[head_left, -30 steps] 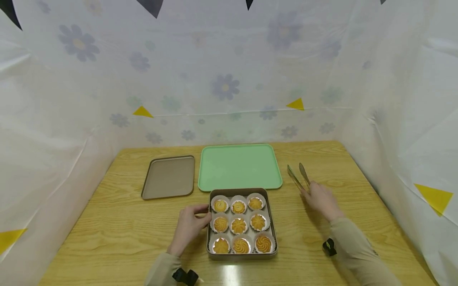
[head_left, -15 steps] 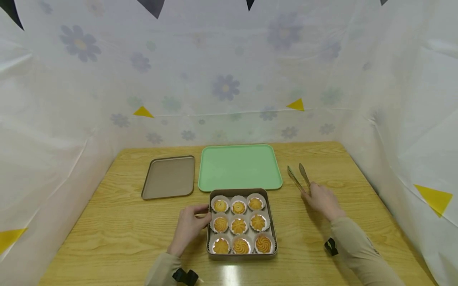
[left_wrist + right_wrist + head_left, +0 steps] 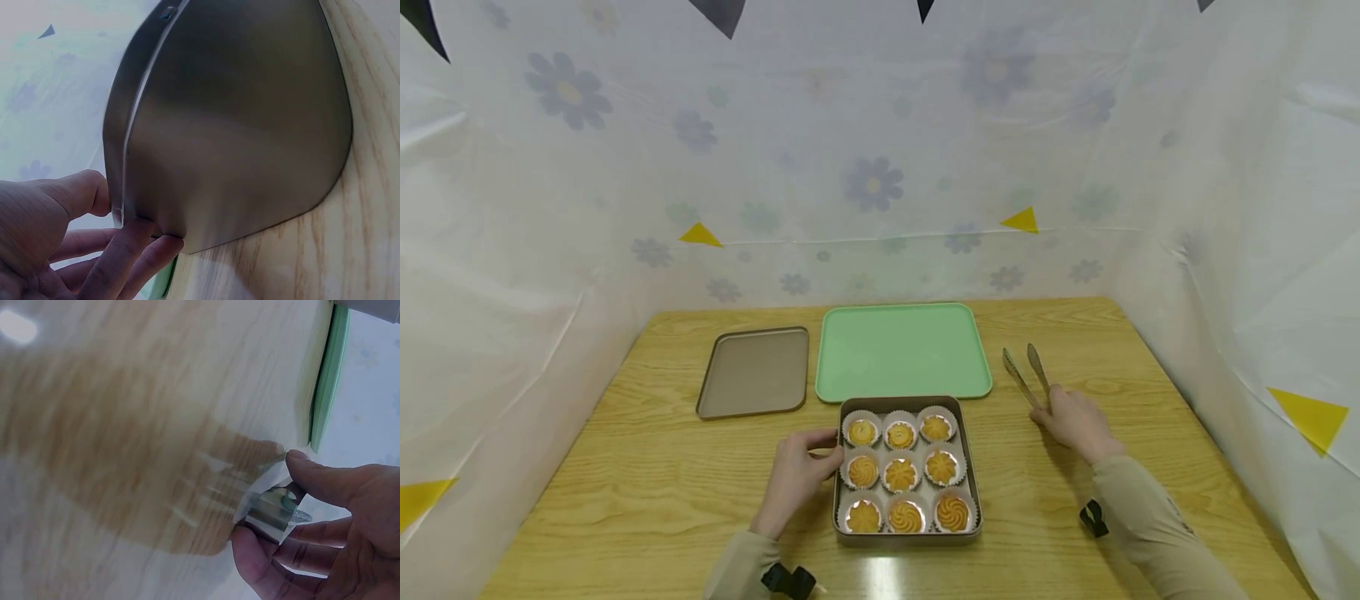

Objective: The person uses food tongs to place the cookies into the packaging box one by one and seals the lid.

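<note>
A deep brown square baking pan (image 3: 908, 537) lies at the table's front. In it sit piped golden cookies (image 3: 900, 473) in white paper cups, in three rows of three. My left hand (image 3: 799, 473) holds the pan's left wall. In the left wrist view the thumb is at the rim and the fingertips lie against the outer wall (image 3: 250, 137). My right hand (image 3: 1075, 421) grips metal tongs (image 3: 1018, 375) by their joined end, right of the pan. The tongs' two arms point away and spread apart, with nothing between their tips. In the right wrist view thumb and fingers pinch the tongs' metal end (image 3: 272, 512).
Behind the pan lies a light green tray (image 3: 902, 350), its front edge right at the pan's far rim. A flat brown square tray (image 3: 754, 372) lies to its left. White flowered sheeting (image 3: 880, 192) surrounds the wooden table (image 3: 647, 483).
Almost nothing differs. My right hand and the tongs have shifted very slightly; my left hand stays at the pan, and the cookies have not moved.
</note>
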Tool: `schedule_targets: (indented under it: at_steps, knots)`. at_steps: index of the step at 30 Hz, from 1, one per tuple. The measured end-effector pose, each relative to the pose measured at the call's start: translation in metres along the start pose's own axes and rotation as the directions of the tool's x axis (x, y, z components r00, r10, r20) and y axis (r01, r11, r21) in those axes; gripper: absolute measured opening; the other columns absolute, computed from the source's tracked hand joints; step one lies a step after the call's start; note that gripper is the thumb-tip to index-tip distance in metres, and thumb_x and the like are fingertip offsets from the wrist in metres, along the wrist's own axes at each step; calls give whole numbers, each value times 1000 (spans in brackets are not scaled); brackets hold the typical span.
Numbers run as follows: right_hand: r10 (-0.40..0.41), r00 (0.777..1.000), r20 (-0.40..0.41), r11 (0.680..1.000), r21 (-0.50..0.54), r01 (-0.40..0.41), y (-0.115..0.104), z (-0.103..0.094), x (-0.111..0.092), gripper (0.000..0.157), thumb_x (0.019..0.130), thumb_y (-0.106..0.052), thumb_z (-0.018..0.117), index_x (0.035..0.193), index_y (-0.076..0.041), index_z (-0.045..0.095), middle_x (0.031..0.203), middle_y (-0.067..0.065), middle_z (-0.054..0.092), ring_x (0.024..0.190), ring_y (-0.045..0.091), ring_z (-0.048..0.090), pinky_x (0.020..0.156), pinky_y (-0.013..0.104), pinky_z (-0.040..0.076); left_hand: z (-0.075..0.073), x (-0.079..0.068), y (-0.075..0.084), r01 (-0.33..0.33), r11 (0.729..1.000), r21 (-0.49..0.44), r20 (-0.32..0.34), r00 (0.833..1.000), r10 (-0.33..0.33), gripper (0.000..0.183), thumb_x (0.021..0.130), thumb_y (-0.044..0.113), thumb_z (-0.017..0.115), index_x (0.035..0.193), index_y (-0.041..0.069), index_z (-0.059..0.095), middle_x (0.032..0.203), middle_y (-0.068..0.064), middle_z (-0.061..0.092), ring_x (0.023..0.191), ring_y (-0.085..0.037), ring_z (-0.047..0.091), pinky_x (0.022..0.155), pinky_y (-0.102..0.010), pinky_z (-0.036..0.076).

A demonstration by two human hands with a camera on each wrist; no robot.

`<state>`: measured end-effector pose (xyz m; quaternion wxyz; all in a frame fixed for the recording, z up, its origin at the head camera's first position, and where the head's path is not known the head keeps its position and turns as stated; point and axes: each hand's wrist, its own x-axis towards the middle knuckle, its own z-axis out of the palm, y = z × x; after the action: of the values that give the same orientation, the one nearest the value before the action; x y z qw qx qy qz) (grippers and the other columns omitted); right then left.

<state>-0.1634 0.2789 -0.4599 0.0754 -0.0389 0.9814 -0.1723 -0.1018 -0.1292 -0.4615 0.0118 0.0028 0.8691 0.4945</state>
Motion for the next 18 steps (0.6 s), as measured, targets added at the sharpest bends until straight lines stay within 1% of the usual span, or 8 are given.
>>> schedule_targets:
  at_steps: [7,18]
  knots:
    - [-13,1000,-9,1000,-13,13,2,3,1,29,96,-22,66,86,1,50,69,9,53,58,21,50,48,30,40,0,0,0,8,1000,3,-1,1000,-8,32,84,7,69,114,-2,74,106,-20,77,79,-19,74,61,-20,57]
    - [-4,1000,-4,1000,-8,4,3,4,1,30,96,-23,65,87,1,50,69,10,53,57,21,51,47,30,41,1,0,0,6,1000,10,-7,1000,-6,31,83,7,70,113,-2,74,105,-20,77,77,-17,73,61,-20,57]
